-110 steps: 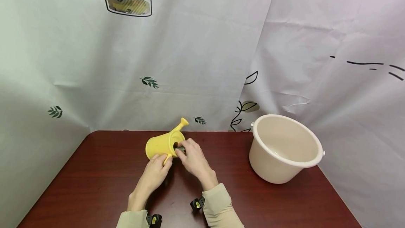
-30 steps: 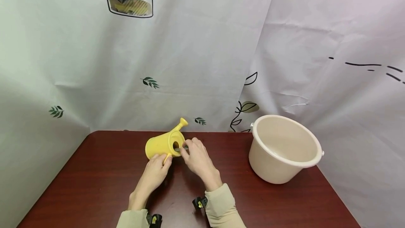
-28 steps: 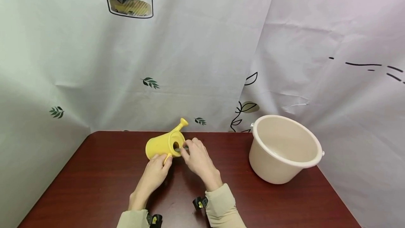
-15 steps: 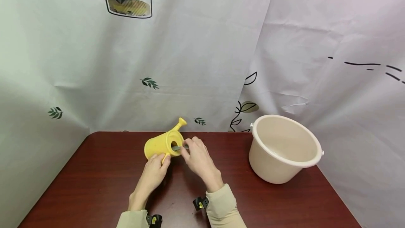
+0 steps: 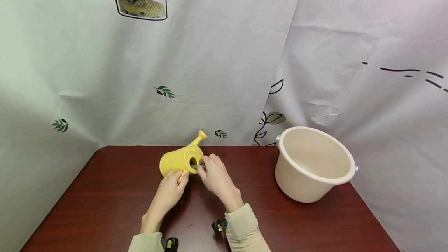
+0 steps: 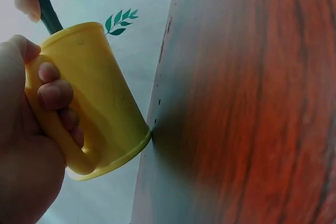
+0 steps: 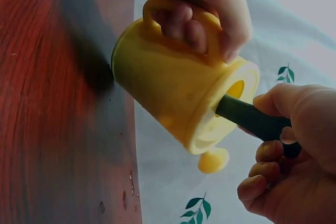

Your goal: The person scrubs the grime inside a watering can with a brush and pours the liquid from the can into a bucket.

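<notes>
A yellow watering can (image 5: 173, 161) is tilted on its side, its mouth turned toward my right hand and its spout pointing up and away. My left hand (image 5: 168, 191) grips the can's loop handle (image 7: 212, 32), fingers curled through it. My right hand (image 5: 217, 178) pinches a dark green handle (image 7: 254, 120) with a hole near its end, between thumb and fingers. This handle runs through the round opening in the can's top. Its far end is hidden inside the can, so I cannot tell what tool it is.
A large cream bucket (image 5: 301, 188) with side lugs stands at the right of the dark red-brown wooden table (image 5: 105, 201). Small water drops (image 7: 125, 200) dot the tabletop. A white printed cloth (image 5: 217, 49) hangs behind the table's back edge.
Since half a second ago my right hand has moved slightly left toward the can, and less of the green handle shows outside the opening. My left hand keeps its hold on the can.
</notes>
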`<control>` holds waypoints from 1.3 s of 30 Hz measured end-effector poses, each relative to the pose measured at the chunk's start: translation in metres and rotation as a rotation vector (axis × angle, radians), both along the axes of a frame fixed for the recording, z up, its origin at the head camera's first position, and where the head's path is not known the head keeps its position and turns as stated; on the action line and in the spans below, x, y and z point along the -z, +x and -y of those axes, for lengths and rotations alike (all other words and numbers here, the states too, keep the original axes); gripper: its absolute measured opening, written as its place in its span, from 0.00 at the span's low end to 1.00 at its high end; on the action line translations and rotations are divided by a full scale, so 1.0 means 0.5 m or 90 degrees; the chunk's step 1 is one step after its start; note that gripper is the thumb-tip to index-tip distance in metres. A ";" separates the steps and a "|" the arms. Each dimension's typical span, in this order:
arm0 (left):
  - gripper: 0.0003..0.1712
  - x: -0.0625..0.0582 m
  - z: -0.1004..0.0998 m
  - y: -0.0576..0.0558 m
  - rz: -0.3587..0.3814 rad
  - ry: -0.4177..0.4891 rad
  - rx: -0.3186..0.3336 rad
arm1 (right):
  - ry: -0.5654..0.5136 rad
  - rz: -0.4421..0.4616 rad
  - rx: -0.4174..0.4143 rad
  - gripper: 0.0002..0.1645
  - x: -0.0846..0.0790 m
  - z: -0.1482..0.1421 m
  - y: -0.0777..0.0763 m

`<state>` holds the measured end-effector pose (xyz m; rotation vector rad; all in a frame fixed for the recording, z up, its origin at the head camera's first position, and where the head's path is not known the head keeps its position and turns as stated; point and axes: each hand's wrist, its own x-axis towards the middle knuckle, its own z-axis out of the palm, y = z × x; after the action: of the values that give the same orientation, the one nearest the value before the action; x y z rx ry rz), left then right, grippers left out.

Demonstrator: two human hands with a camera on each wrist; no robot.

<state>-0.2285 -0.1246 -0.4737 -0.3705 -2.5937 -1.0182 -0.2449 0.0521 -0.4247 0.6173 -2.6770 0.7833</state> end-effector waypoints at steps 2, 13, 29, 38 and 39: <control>0.20 0.001 0.001 0.000 0.006 0.006 0.001 | 0.002 -0.005 -0.001 0.08 0.003 0.002 -0.001; 0.20 0.001 0.004 0.000 0.036 0.012 -0.001 | 0.001 0.003 0.000 0.10 0.012 0.018 -0.003; 0.21 0.002 0.010 0.006 0.058 0.036 -0.011 | -0.001 -0.020 -0.009 0.08 0.006 0.016 0.002; 0.22 0.001 0.009 0.000 0.062 0.042 -0.003 | 0.000 -0.015 -0.002 0.06 -0.031 -0.004 0.013; 0.22 0.002 0.008 0.000 0.064 0.042 -0.003 | 0.002 -0.015 -0.002 0.06 -0.035 -0.006 0.016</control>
<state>-0.2285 -0.1286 -0.4745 -0.3048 -2.6395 -1.1449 -0.2372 0.0552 -0.4074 0.6268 -2.6569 0.7678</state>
